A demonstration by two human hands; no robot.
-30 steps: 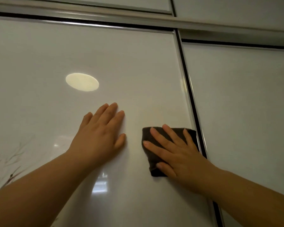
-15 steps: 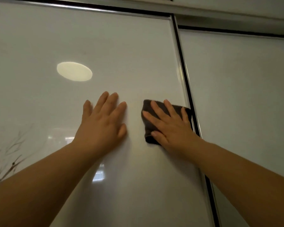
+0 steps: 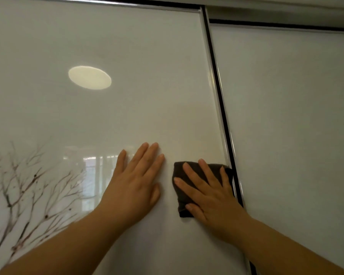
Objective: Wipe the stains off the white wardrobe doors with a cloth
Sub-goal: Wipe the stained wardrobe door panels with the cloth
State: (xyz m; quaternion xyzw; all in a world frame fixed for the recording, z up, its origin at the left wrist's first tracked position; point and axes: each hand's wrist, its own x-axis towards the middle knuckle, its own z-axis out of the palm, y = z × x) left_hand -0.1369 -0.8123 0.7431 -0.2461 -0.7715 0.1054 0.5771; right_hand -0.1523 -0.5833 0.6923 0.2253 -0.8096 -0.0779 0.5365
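Pressing a dark grey cloth (image 3: 178, 169) flat against the left wardrobe door (image 3: 147, 96) with the right hand (image 3: 211, 195), lower centre-right of the frame; fingers straight and spread over the fabric, thumb laid across its lower part, nothing curled round it. Covering most of the cloth that way, with only its upper-left corner, slivers between the fingers and its lower-left corner showing. Reaching with the cloth's right edge to the dark frame strip (image 3: 217, 96) between the two doors, touching or just overlapping it. Resting the left hand (image 3: 135, 183) palm-down on the same glossy panel just left of the cloth, apart from it by a narrow band of white; fingers straight, thumb out toward the cloth, holding nothing. Bare forearms entering from the bottom corners. In the upper left, an oval reflection of a ceiling light (image 3: 89, 77); at lower left, a print of bare branches (image 3: 28, 185) and a pale window reflection (image 3: 91, 169) beside the left hand. At right, the right wardrobe door (image 3: 286, 116), plain white. Along the top edge, a metal rail (image 3: 266, 8).
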